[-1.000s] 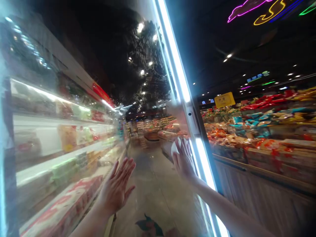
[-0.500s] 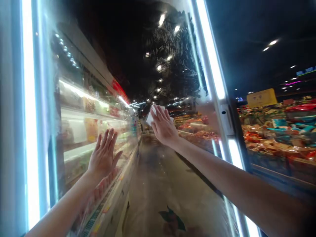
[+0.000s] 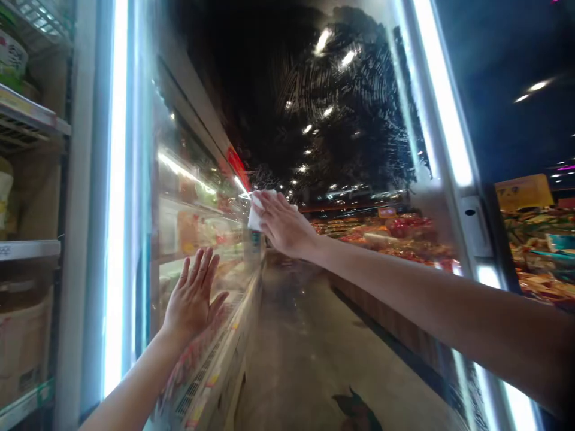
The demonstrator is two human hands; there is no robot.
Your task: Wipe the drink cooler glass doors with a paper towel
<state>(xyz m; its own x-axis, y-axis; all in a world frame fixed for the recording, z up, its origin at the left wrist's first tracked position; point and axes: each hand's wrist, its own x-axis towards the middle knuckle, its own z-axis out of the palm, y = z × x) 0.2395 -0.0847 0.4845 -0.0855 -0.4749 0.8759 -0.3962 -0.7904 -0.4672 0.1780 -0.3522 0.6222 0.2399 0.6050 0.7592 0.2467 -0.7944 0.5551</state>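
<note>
A clear glass door [image 3: 359, 137] stands in front of me, its upper part covered with curved wet streaks. My right hand [image 3: 287, 227] presses a folded white wipe, paper or cloth [image 3: 255, 216], against the glass near the middle of the pane. Its fingers lie over the wipe, which shows at the left and top of them. Lower on the left, my left hand [image 3: 191, 302] is open, palm toward the glass and fingers stretched upward, with nothing in it. It appears to rest on the pane.
Bright light strips [image 3: 442, 90] run along both sides of the door, with a lock plate [image 3: 475, 224] on the right. Shelves [image 3: 31, 248] with jars and packages are at far left. Through the glass show a refrigerated case [image 3: 224, 359], a floor aisle [image 3: 296, 347] and piled packaged goods.
My right hand and the wipe have slid left across the glass. The view has turned left, so the shelves at far left show. My left hand stays nearly in place on the pane.
</note>
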